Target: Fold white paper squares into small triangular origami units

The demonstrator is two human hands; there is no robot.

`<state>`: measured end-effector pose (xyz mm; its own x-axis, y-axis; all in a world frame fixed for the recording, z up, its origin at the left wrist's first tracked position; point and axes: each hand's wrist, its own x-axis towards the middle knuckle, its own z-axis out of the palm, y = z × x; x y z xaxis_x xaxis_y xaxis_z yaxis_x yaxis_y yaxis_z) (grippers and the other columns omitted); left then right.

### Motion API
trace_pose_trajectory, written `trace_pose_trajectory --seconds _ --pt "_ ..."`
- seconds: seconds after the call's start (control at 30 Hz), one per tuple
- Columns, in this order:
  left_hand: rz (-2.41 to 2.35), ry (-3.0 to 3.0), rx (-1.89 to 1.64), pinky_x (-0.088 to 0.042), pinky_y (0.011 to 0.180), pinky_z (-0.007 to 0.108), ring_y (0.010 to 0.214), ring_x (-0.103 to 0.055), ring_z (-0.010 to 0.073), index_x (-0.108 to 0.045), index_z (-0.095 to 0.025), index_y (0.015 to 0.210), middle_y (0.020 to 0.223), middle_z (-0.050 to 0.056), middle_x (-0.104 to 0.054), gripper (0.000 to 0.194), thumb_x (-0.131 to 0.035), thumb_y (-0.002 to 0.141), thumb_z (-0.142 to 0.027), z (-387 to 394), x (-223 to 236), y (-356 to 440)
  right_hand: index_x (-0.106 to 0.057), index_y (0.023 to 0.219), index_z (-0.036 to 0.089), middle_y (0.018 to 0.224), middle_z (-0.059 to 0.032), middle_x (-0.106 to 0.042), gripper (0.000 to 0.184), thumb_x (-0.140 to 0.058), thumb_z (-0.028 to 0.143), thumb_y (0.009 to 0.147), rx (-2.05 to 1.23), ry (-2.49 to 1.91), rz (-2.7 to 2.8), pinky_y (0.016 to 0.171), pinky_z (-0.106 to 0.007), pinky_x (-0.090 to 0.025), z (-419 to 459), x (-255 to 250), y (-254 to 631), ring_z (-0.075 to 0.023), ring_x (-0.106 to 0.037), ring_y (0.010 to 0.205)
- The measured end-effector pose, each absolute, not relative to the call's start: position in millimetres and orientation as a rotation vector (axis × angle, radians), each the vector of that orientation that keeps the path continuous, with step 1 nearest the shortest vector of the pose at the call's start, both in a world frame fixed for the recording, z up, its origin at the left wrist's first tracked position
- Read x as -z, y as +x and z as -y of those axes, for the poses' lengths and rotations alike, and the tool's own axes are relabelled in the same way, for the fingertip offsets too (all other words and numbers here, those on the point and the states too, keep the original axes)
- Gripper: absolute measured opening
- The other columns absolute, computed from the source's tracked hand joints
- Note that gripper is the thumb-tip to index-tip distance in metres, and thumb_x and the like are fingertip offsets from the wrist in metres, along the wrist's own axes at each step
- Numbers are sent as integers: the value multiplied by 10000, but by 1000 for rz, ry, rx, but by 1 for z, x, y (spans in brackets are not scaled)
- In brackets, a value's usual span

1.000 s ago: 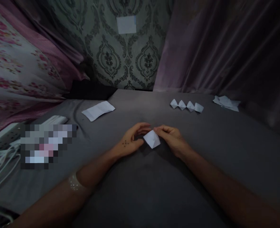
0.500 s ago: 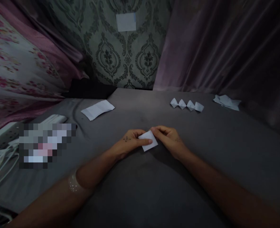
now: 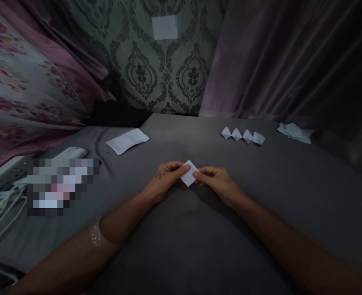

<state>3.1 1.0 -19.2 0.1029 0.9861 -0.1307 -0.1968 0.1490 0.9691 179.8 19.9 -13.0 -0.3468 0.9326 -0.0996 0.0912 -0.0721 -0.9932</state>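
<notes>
A small white square of folded paper (image 3: 188, 177) is held up between my two hands, one corner pointing toward me. My left hand (image 3: 168, 175) pinches its upper left side, thumb on the face and fingers behind. On the right side, my right hand (image 3: 214, 177) grips it the same way, with the thumb pressed near the right corner. Fingers behind the paper are partly hidden. Beyond the hands, to the right, several folded white paper pieces (image 3: 236, 134) stand in a row on the grey sheet (image 3: 181, 237).
A stack of white paper (image 3: 127, 141) lies at back left, and loose paper sheets (image 3: 295, 132) at far right. White cables (image 3: 5, 217), a power strip (image 3: 7, 172) and a blurred-out object (image 3: 61, 184) occupy the left side. Behind hang curtains (image 3: 261, 53) beside the patterned wall (image 3: 165, 73).
The paper has turned so a corner points down toward me. My right thumb has come onto its face, and my left thumb has shifted up toward its upper edge.
</notes>
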Motion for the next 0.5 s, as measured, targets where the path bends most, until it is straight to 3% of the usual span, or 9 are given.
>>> trace_pose_trajectory --seconds 0.1,0.27,0.5 --pt "-1092 1016 -1153 -471 656 250 673 -608 123 -748 -159 806 762 40 -701 244 -755 724 -389 -1 19 3 -752 760 190 698 -22 -692 217 -755 392 682 -1514 -1162 1493 669 -289 -473 -20 11 181 -126 -603 659" --pt "-1124 1041 -1162 -445 636 259 641 -586 124 -750 -164 751 705 29 -686 225 -775 691 -379 0 16 3 -766 869 198 805 -46 -724 284 -729 434 714 -1570 -1141 1450 661 -286 -465 -17 7 179 -132 -611 698" --pt "-1075 1057 -1187 -398 594 234 596 -546 102 -695 -149 665 639 7 -643 233 -772 695 -367 1 16 6 -762 739 178 615 -6 -662 239 -764 407 673 -1468 -1154 1402 602 -267 -449 -19 10 174 -103 -547 565"
